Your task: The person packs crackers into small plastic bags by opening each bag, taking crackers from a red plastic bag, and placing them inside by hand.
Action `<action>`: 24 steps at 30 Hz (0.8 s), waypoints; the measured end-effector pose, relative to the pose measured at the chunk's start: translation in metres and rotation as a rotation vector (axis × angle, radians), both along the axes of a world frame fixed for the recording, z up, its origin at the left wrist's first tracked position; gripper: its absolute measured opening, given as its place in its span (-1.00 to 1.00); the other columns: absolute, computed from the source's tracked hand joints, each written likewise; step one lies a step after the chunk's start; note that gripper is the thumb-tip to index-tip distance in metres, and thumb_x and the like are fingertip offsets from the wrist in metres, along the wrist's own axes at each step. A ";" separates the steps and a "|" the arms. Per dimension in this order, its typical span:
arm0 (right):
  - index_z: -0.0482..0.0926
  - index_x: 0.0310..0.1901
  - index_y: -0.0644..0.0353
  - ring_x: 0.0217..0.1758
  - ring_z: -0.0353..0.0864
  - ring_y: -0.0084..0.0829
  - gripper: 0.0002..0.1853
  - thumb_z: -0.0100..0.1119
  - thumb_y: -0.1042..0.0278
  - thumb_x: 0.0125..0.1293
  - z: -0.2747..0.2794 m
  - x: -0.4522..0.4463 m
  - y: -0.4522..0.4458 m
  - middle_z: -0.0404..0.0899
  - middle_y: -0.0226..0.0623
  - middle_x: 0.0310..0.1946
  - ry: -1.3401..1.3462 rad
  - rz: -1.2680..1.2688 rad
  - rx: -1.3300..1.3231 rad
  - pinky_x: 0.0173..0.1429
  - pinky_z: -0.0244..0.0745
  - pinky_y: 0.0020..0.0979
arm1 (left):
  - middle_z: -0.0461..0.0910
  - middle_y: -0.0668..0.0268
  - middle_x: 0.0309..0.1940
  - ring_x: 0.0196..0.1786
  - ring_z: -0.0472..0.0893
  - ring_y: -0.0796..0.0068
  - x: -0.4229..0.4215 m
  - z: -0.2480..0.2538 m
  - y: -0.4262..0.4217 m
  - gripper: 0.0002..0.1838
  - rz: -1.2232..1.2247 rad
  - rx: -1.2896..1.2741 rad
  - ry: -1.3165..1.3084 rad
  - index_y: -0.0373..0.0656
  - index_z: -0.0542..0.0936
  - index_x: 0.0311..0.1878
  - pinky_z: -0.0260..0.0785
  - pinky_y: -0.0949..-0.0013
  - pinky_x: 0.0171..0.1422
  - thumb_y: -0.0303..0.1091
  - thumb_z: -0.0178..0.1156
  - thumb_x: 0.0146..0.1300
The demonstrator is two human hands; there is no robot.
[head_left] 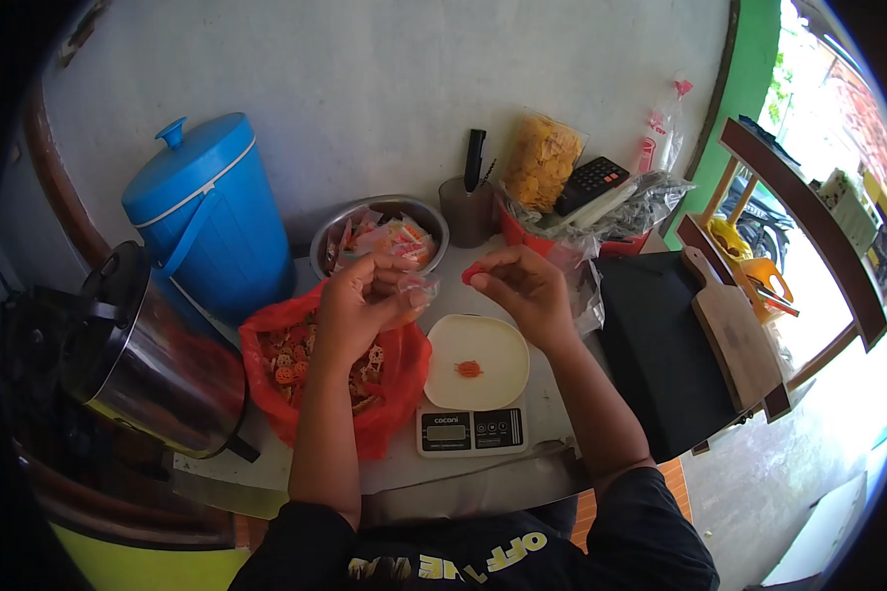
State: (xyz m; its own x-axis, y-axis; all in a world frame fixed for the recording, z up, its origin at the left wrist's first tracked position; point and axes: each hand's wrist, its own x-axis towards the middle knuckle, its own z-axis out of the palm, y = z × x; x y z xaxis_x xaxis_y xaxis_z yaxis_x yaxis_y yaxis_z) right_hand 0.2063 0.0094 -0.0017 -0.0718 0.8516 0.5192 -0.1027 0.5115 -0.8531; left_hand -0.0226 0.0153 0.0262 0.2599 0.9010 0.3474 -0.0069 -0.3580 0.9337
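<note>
My left hand (pixel 360 300) pinches a small clear plastic bag (pixel 420 290) by its edge, above the table. Facing it, my right hand (pixel 527 295) grips a small red piece (pixel 473 273) between thumb and fingertips; what kind of piece cannot be made out. Below my hands is a kitchen scale (pixel 472 430) with a cream square plate (pixel 445 345) on top. One small orange piece (pixel 468 368) lies on that plate. Under my left forearm sits an open red plastic bag (pixel 404 394), full of small orange and pale wheel-shaped crackers (pixel 288 370).
Behind my hands stand a metal bowl (pixel 322 258) of small filled packets and a grey cup (pixel 468 219). A blue drink cooler (pixel 217 222) and a steel pot (pixel 172 364) are on the left. To the right are a calculator (pixel 591 185), bagged chips (pixel 542 163) and a wooden board (pixel 739 340).
</note>
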 end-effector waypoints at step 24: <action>0.67 -0.19 0.05 -0.10 0.67 -0.28 -0.79 0.32 0.23 0.15 -0.012 0.007 -0.007 0.66 -0.36 -0.14 -1.120 0.086 0.054 -0.01 0.53 -0.21 | 0.71 0.29 -0.26 -0.20 0.64 0.64 -0.011 0.000 0.006 -0.75 0.147 0.117 -0.014 -0.23 0.60 -0.07 0.47 0.54 -0.13 -0.43 0.38 0.21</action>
State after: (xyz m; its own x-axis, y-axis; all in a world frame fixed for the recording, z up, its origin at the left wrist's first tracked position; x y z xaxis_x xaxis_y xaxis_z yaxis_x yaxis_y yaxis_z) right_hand 0.2128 0.0025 -0.0137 -0.5787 0.7994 0.1613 0.6707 0.5790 -0.4636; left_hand -0.0340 0.0209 0.0261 0.1226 0.8823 0.4544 0.0412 -0.4620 0.8859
